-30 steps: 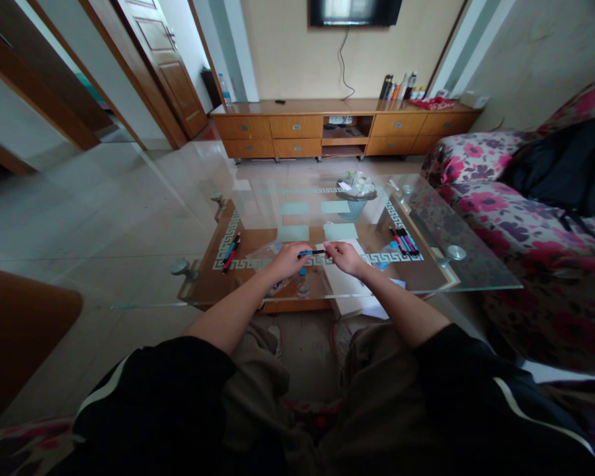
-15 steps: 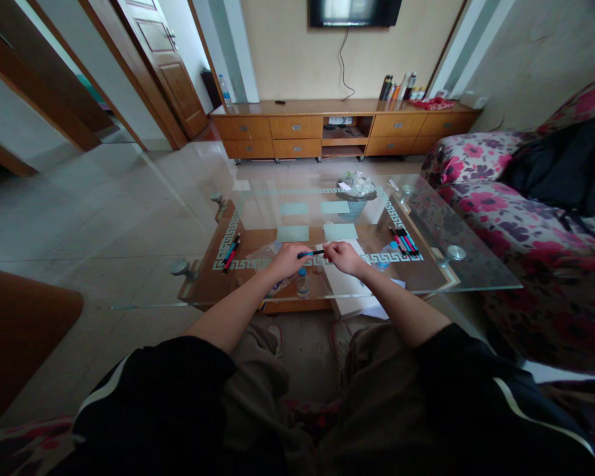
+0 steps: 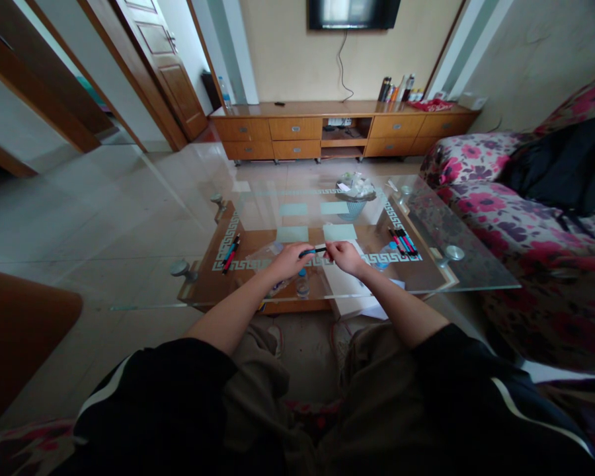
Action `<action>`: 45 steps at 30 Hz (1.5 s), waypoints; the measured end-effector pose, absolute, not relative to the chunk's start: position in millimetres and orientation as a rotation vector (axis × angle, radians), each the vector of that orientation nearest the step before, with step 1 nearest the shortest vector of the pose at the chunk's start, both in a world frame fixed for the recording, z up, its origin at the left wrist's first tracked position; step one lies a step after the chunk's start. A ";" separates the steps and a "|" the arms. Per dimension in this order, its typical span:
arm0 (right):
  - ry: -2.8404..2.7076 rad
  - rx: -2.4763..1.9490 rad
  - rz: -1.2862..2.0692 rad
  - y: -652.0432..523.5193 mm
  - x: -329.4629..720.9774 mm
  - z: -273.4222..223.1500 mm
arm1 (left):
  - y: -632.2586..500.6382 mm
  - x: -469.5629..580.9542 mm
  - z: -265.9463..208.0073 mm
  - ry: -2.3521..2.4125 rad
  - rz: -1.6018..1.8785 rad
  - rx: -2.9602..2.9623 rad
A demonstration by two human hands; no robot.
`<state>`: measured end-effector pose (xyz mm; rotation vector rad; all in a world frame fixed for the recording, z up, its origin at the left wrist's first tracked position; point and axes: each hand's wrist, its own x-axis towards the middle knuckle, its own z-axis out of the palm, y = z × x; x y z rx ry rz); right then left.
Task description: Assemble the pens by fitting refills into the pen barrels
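Note:
A slim marker (image 3: 319, 250), blue and black, is held level between my two hands above the glass table (image 3: 480, 281). My left hand (image 3: 291, 259) is closed on its left end, and my right hand (image 3: 344, 256) pinches the other end. My fingers hide both tips. To the left on the glass lies a small group of blue, pink and black markers (image 3: 231, 254). Another group of similar markers (image 3: 403, 242) lies side by side at the right. Pale frosted rectangles (image 3: 340, 232) mark the glass beyond my hands.
Under the glass are a plastic bottle (image 3: 302, 285) and a white box (image 3: 344, 284). A full waste basket (image 3: 354, 206) shows through the glass's far part. A flowered sofa (image 3: 480, 201) stands to the right, a low wooden cabinet (image 3: 297, 127) ahead.
My right hand has shifted very slightly to the right, and the marker's visible part with it. Both marker groups lie where they were.

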<state>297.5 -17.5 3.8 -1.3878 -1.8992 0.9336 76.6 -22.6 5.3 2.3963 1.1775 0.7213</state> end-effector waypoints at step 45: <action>-1.373 -1.225 1.255 -15.2 288.1 4.6 | -29.8 97.3 4.4 0.945 0.790 2.127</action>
